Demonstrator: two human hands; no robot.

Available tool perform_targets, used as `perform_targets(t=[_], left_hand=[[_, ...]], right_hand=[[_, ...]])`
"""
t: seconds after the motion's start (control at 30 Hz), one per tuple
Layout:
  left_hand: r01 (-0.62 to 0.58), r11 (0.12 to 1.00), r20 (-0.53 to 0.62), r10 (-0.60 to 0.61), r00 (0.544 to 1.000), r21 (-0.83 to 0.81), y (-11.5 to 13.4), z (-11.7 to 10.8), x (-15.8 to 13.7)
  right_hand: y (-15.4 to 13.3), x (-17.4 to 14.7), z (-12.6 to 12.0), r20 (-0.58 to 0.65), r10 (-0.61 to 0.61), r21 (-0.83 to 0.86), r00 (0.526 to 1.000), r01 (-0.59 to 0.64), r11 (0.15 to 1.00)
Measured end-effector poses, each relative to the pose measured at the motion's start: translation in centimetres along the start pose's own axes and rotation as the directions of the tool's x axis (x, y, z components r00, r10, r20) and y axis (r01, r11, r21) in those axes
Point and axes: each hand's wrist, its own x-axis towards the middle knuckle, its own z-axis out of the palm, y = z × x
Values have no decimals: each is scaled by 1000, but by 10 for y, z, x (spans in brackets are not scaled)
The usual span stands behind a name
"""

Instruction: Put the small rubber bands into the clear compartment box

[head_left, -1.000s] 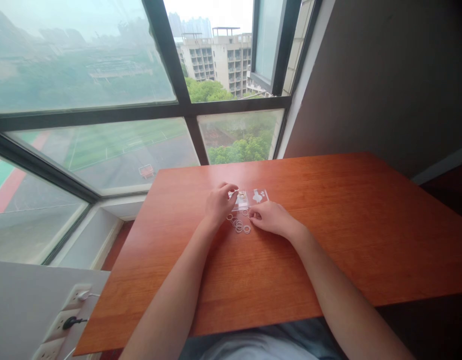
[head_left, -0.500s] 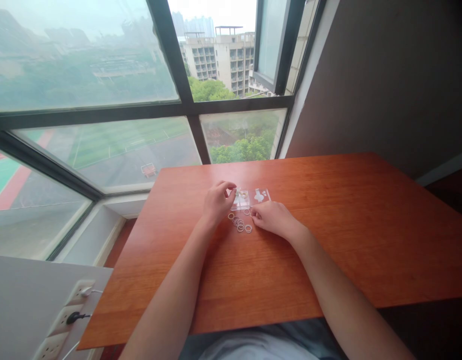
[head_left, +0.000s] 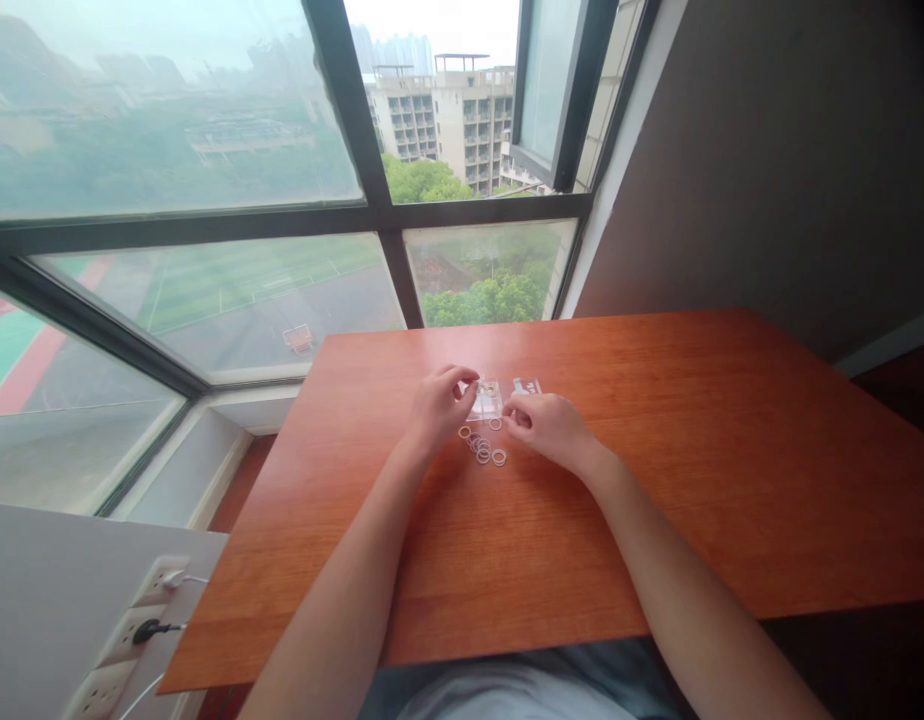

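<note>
My left hand point(head_left: 437, 405) is curled at the left side of a small clear plastic box point(head_left: 488, 408), thumb and forefinger close together over its edge. Whatever lies between those fingertips is too small to make out. My right hand point(head_left: 552, 425) is closed in a pinch by the box's right side, with what looks like a thin ring at its fingertips, mostly hidden. In front of the box lie several pale rings point(head_left: 483, 455), some overlapping, and one yellowish ring point(head_left: 464, 432). Small items inside the box are unclear.
A clear lid-like piece with a white pattern point(head_left: 523, 385) lies behind my right hand, partly covered. The reddish-brown wooden table point(head_left: 702, 480) reaches to the windows point(head_left: 492, 270). At lower left, plugs sit in wall sockets point(head_left: 121, 640).
My right hand has risen slightly away from the rings toward the box, now covering more of the patterned piece. The ring edge by its fingertips has left the table. My left hand has hardly moved.
</note>
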Motion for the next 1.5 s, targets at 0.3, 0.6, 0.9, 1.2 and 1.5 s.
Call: perform_targets(t=[0.3, 0.6, 0.9, 1.2, 1.5], left_hand=[[18, 992, 46, -12, 999, -129, -1, 4, 1], [162, 873, 285, -28, 958, -460, 14, 4, 0], [147, 885, 274, -22, 961, -442, 17, 6, -1], [162, 928, 108, -133, 985, -334, 0, 7, 3], [121, 970, 26, -118, 993, -210, -9, 8, 0]], right_hand=[[-1, -1, -1, -275, -69, 103, 959, 101, 990], [-3, -2, -3, -203, -34, 56, 979, 46, 997], [-2, -2, -2, -170, -34, 67, 985, 46, 997], [-3, -1, -3, -45, -7, 33, 999, 9, 999], [-1, -1, -1, 96, -16, -41, 995, 20, 999]])
